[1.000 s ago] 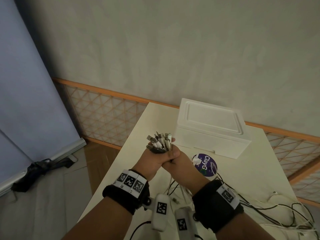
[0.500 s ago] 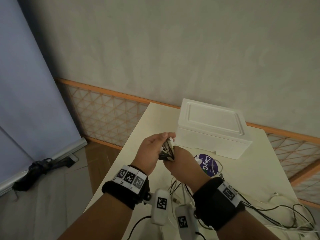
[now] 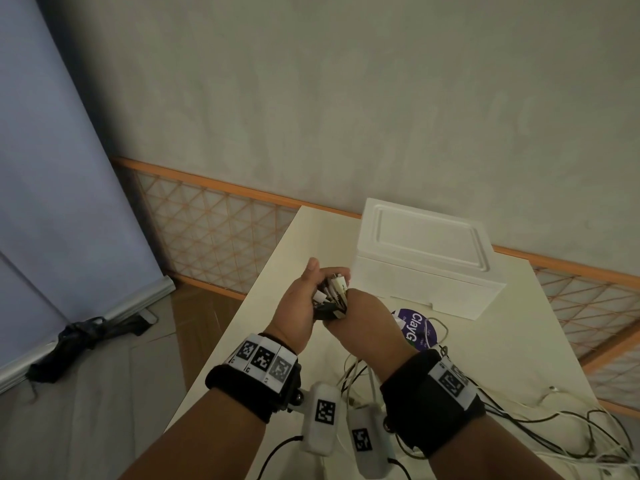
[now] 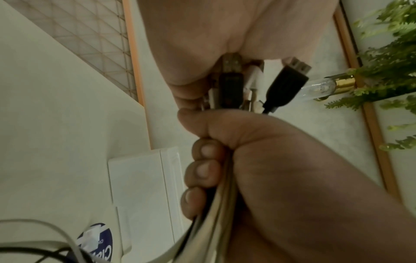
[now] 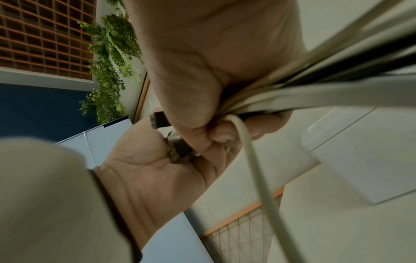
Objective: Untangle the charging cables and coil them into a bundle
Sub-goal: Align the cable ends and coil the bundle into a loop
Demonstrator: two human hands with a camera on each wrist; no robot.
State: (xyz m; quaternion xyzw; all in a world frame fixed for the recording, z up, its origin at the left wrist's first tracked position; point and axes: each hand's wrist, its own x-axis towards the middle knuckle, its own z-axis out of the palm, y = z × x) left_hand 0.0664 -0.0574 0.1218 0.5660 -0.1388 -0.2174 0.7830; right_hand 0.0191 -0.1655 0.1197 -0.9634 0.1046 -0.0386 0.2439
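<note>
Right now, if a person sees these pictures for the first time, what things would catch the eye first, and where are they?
First, the two hands meeting above the cream table: the right hand grips a bunch of black and white charging cables just below the plugs, and the left hand cups the plug ends. Behind them stands a closed white foam box. Loose black and white cable lengths trail over the table's near right corner.
</note>
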